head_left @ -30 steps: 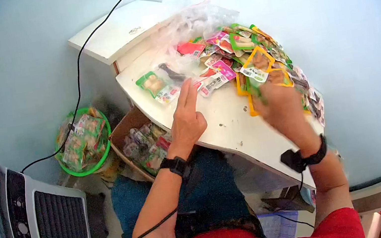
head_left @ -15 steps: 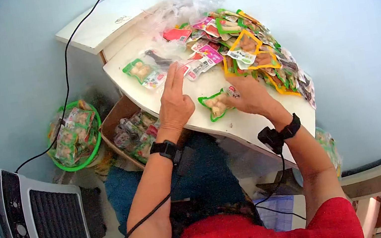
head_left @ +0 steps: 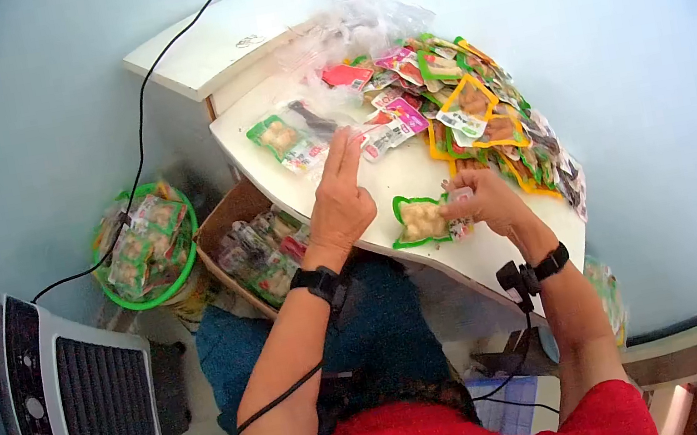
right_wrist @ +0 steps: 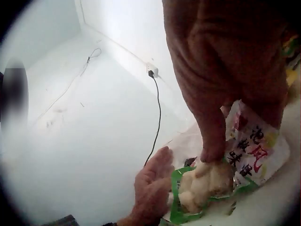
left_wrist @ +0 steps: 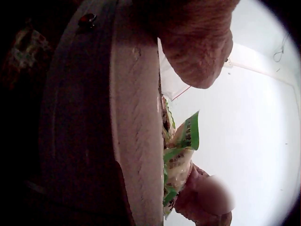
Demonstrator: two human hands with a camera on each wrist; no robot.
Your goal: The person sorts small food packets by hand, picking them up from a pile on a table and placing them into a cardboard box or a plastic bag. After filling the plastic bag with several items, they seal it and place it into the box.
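Observation:
My right hand pinches the printed end of a clear-windowed, green-edged food packet near the table's front edge. In the right wrist view its thumb presses beside the pale pieces showing through the packet. The left hand has its fingers straight, with the tips at the clear plastic bag. Beside those fingertips lie another green-edged packet and a dark packet. A pink-and-white packet lies just right of the left fingertips.
A large heap of packets covers the right side of the white table. Left of the table are a cardboard box and a green-rimmed basket, both holding packets. A grey appliance stands at lower left.
My right hand has come from the heap toward the table's front edge, bringing the green-edged packet with it. The left hand has stayed by the clear bag.

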